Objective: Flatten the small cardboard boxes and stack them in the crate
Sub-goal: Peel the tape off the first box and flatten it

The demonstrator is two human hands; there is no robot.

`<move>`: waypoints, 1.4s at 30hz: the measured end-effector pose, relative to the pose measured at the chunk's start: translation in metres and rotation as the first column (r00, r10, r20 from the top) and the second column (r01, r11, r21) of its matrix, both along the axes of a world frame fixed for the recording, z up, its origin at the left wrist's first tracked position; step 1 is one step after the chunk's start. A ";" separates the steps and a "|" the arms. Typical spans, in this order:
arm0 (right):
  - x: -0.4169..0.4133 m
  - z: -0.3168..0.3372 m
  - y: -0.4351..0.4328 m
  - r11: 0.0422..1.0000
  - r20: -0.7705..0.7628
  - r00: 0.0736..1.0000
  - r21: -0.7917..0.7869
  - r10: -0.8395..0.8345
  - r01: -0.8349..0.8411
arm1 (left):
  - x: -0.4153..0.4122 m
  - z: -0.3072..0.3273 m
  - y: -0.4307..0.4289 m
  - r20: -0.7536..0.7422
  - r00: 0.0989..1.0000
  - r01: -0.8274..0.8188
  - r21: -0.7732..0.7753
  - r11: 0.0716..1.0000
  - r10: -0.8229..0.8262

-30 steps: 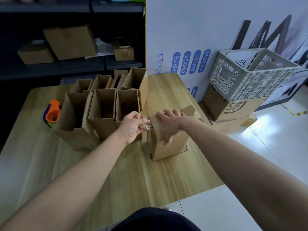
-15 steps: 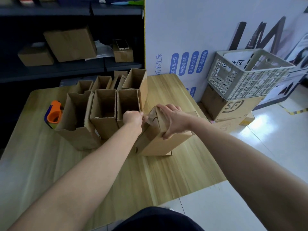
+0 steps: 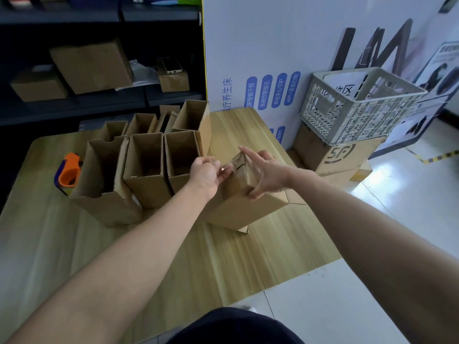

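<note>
**Cardboard gripped from both sides**

The left hand (image 3: 208, 173) pinches a shiny strip (image 3: 224, 167) at the top of the tilted box (image 3: 243, 207), fingers curled. The right hand (image 3: 265, 173) clasps that top edge, fingers spread. The box leans on the wooden bench (image 3: 260, 244), dead centre. Open boxes (image 3: 146, 170) stand at ten o'clock. The grey crate (image 3: 360, 112) sits at two o'clock on a carton (image 3: 342, 155).

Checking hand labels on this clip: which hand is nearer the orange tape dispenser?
Left. The left hand is at the top of the tilted box, right of the orange tape dispenser, past the standing boxes; the right hand holds that box farther right.
</note>
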State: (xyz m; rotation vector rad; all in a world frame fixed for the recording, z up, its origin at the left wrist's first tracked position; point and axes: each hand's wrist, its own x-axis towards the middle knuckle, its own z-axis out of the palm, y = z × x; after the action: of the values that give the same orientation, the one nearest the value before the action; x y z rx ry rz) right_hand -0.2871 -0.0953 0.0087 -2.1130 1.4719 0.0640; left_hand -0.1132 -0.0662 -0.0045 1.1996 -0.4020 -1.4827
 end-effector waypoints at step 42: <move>-0.072 -0.016 -0.026 0.995 -0.089 0.995 -0.088 0.035 -0.043 | -0.052 -0.015 -0.035 0.869 0.473 0.403 -0.066 0.913 -0.147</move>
State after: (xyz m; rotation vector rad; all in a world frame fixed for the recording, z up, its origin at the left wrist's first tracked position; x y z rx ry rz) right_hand -0.3586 -0.1209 -0.0073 -2.2365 1.5097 0.1086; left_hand -0.1652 -0.1013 -0.0190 1.6427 -1.5059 -0.9146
